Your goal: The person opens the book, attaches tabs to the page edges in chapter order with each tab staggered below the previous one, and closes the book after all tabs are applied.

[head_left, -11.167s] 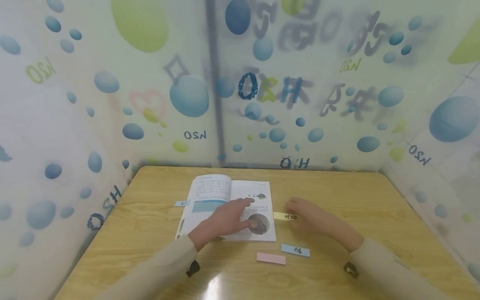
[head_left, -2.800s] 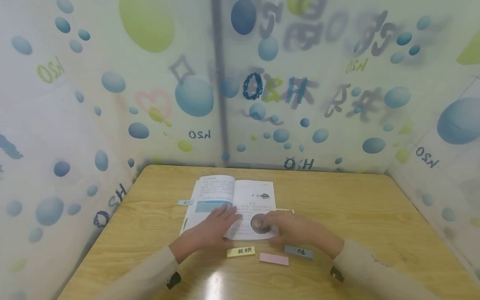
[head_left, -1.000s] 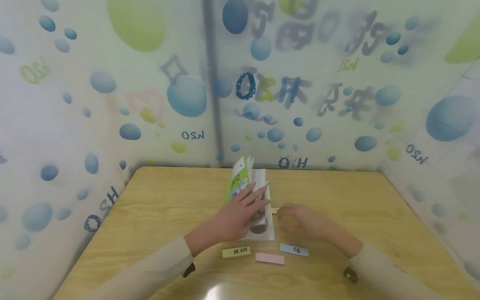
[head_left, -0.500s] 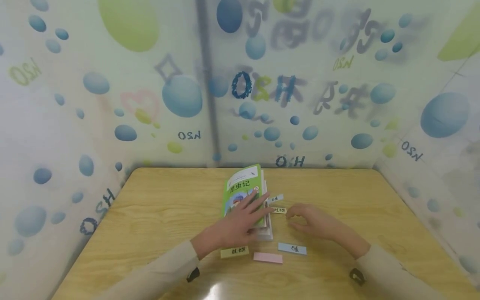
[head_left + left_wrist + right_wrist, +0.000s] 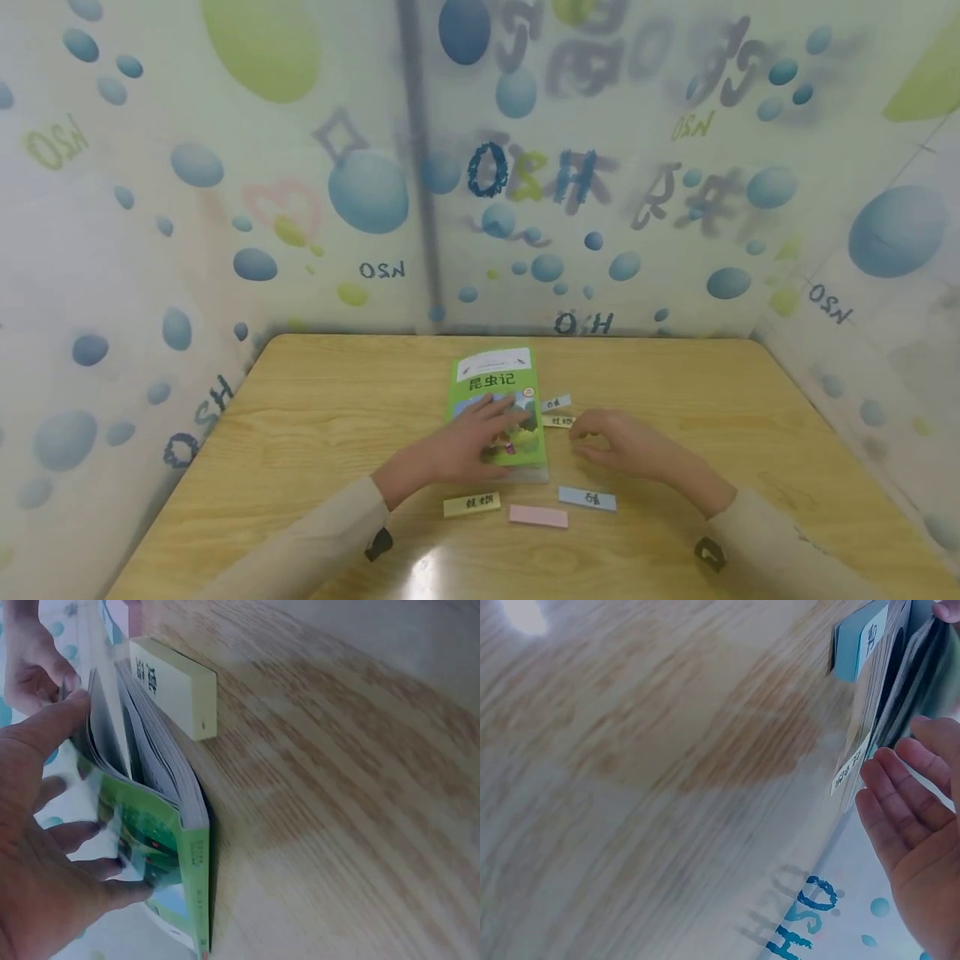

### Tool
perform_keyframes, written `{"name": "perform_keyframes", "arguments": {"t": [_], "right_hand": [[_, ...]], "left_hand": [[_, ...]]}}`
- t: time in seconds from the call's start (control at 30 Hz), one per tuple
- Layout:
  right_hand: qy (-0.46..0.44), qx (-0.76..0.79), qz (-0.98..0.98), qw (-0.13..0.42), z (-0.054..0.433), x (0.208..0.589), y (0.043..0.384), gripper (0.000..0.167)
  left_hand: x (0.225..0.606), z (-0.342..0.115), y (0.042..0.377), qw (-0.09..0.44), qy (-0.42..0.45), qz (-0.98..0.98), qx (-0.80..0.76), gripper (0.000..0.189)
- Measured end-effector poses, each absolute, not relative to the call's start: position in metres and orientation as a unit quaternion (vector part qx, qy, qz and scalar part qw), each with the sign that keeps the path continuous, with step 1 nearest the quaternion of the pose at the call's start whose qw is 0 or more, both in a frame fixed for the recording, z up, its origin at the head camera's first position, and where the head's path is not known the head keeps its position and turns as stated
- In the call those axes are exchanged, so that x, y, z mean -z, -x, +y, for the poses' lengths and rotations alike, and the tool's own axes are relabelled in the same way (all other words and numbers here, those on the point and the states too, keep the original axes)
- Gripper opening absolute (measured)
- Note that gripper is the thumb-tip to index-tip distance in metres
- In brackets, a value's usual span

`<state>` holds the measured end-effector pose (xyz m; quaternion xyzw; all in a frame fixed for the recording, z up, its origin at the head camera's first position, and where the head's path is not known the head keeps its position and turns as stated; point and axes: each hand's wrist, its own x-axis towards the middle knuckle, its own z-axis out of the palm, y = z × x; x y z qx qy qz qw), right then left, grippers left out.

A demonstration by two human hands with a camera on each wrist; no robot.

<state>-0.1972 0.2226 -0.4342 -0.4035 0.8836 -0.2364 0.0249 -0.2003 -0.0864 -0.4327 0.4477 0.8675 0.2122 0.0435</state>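
A green-covered paperback book (image 5: 491, 367) lies on the table with its front cover up. My left hand (image 5: 465, 442) rests on that cover, fingers spread; in the left wrist view its thumb (image 5: 56, 724) is at the cover's edge and the pages stand partly apart. From the book's right side stick out a blue sticky note (image 5: 557, 404) and, below it, a yellow sticky note (image 5: 558, 422), both with handwriting. My right hand (image 5: 637, 446) is beside the yellow note, fingertips right at its outer end. The right wrist view shows its fingers loosely extended, gripping nothing.
In front of the book lie a yellow sticky-note pad (image 5: 471, 505), a pink pad (image 5: 538, 517) and a blue pad (image 5: 587, 498). The wooden table (image 5: 322, 417) ends at a patterned back wall (image 5: 637, 167), with side walls left and right.
The book, earlier open with both pages showing, has been folded over to the right so its cover faces up. The left hand followed it; the yellow pad now lies in front.
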Motion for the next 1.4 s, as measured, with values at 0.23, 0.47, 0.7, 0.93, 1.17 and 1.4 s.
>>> {"name": "perform_keyframes", "arguments": {"t": [0.23,0.47,0.7,0.93,1.17,1.4], "right_hand": [[0.392,0.23,0.89,0.041,0.22,0.436,0.198,0.014],[0.39,0.238,0.889,0.044,0.219,0.435,0.198,0.015],[0.386,0.248,0.887,0.049,0.22,0.436,0.2,0.015],[0.391,0.248,0.885,0.043,0.22,0.437,0.2,0.013],[0.389,0.245,0.887,0.04,0.219,0.439,0.201,0.013],[0.389,0.25,0.886,0.04,0.219,0.441,0.202,0.012]], "left_hand": [[0.433,-0.089,0.2,0.07,-0.427,0.881,-0.189,0.066],[0.431,-0.097,0.203,0.068,-0.39,0.887,-0.239,0.083],[0.425,-0.112,0.198,0.051,-0.373,0.886,-0.27,0.097],[0.418,-0.121,0.193,0.044,-0.357,0.889,-0.284,0.097],[0.417,-0.127,0.189,0.038,-0.34,0.889,-0.305,0.101],[0.418,-0.136,0.186,0.016,-0.322,0.889,-0.325,0.103]]}}
